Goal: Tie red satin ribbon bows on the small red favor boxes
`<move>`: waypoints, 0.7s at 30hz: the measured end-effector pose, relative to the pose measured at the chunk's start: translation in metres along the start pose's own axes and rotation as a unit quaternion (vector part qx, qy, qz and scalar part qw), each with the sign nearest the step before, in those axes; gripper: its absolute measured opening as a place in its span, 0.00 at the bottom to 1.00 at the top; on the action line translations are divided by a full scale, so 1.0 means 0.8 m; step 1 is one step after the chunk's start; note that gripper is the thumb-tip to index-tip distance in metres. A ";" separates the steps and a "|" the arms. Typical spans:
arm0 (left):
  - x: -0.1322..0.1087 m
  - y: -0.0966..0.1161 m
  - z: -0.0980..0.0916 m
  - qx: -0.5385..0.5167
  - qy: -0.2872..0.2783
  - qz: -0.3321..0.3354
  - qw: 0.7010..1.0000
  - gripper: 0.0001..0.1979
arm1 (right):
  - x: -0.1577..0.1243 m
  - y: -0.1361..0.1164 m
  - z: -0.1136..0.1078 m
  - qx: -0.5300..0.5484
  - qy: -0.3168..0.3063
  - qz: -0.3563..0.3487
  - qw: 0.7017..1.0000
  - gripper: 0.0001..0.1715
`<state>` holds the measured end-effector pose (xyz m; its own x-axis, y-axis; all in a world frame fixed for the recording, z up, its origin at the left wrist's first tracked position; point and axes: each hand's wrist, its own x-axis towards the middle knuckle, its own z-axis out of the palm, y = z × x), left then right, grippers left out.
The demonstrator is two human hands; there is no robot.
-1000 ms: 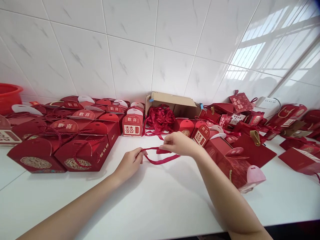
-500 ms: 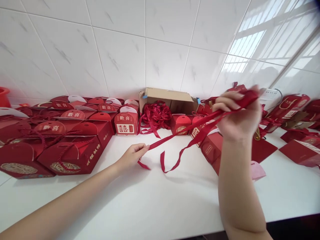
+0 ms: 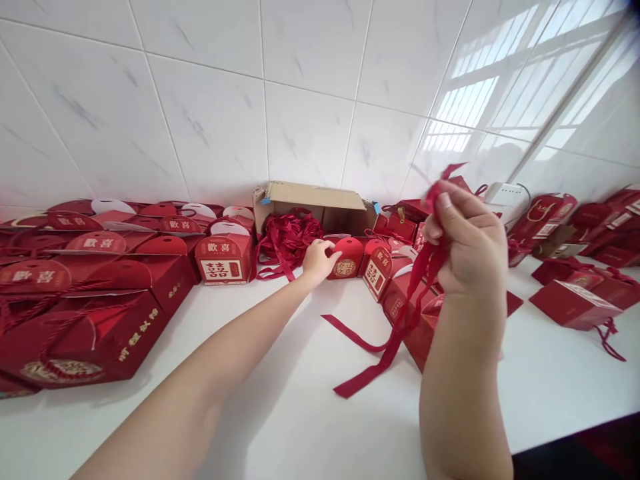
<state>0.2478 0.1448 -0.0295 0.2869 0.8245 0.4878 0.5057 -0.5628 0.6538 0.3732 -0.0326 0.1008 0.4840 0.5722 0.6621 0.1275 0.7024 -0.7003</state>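
Raised at the right, my right hand (image 3: 467, 230) is closed around a red ribbon (image 3: 395, 343). The ribbon's short end sticks up above the fingers, while two long tails hang down to the left over the table. My left hand (image 3: 319, 262) reaches forward to the left edge of a small red gift box (image 3: 346, 259) with a rounded top flap. Its thumb and fingers are curved and parted, with the thumb overlapping the box's front; whether they press on it is hard to see. Just behind that hand lies a heap of red ribbons (image 3: 290, 237).
An open cardboard box (image 3: 320, 193) stands against the tiled wall behind the ribbons. Rows of red gift boxes (image 3: 115, 333) fill the left side of the white table (image 3: 300, 413). More red boxes (image 3: 575, 303) and a white device (image 3: 506, 195) are at the right.
My left hand has let go of the ribbon and moved forward to the small gift box. The ribbon now hangs from my right hand alone. The view has shifted to the right.
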 end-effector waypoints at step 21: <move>-0.160 0.041 -0.223 0.239 -0.198 0.044 0.950 0.11 | -0.046 0.052 0.076 -0.309 -0.346 0.136 0.875 0.05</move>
<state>0.0824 0.0105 0.0326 0.5807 0.7865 0.2101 0.7500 -0.6172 0.2376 0.3080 0.0010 0.0636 -0.0443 0.9526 0.3011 0.6363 0.2593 -0.7266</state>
